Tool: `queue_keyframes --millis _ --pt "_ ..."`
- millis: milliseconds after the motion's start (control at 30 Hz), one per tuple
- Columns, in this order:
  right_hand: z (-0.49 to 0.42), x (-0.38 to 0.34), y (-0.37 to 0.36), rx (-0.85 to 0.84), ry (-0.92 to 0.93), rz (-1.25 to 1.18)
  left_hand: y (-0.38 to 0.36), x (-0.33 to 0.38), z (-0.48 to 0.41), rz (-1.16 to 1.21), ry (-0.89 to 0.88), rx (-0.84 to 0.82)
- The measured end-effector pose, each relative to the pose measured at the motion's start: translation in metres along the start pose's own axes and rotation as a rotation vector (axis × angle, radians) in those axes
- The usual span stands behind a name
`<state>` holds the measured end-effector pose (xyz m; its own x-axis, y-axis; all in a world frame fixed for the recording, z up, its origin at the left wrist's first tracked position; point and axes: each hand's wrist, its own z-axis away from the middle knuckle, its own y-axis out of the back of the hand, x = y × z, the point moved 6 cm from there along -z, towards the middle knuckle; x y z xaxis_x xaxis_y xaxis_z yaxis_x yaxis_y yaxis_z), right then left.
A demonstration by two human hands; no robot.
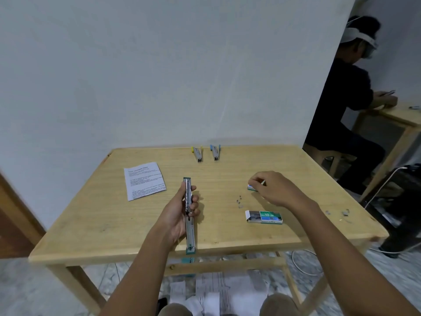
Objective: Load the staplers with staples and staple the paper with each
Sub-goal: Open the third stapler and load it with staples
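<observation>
Stapler point(190, 231), the green one, is held opened out flat over the near edge of the counter point(227, 236), with the magazine channel facing up. My left hand point(180, 208) grips it with fingers curled round its middle. My right hand point(273, 190) hovers over the small box point(251, 187), thumb and forefinger pinching what looks like a short strip point(263, 182) of staples; the other fingers are loosely curled.

Step in hand, as I judge it: load the strip.

1. Hold the channel level and steady.
2. Bring the strip across, legs down, parallel to the channel.
3. Seat it fully in the channel before closing the stapler.

Pinch lightly: strips break easily, as the loose staples point(239, 201) near the larger box point(264, 217) suggest. The yellow stapler point(197, 153) and blue stapler point(215, 152) lie at the far edge, and the paper point(144, 180) lies to the left.
</observation>
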<state>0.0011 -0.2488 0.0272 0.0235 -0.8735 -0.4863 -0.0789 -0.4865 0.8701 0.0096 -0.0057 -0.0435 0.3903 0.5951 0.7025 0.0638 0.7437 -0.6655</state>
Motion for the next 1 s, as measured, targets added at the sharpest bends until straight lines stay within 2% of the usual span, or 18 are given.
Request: queue_keyframes --millis 67,200,267,533,1000 --pt "0.012 0.002 0.007 -0.033 0.029 0.018 0.000 0.000 0.000 0.000 0.000 0.004" --pt "0.033 0.002 -0.005 -0.258 0.059 0.182 -0.001 0.001 0.000 -0.007 -0.003 0.009" --pt "0.034 0.004 -0.013 -0.274 0.089 0.291 -0.001 0.001 0.001 -0.012 -0.005 0.011" --pt "0.031 0.002 -0.019 -0.270 0.163 0.422 -0.003 -0.001 0.006 -0.021 -0.006 0.007" --pt "0.042 0.001 -0.017 -0.015 0.326 0.399 -0.005 0.000 0.013 -0.008 -0.019 0.010"
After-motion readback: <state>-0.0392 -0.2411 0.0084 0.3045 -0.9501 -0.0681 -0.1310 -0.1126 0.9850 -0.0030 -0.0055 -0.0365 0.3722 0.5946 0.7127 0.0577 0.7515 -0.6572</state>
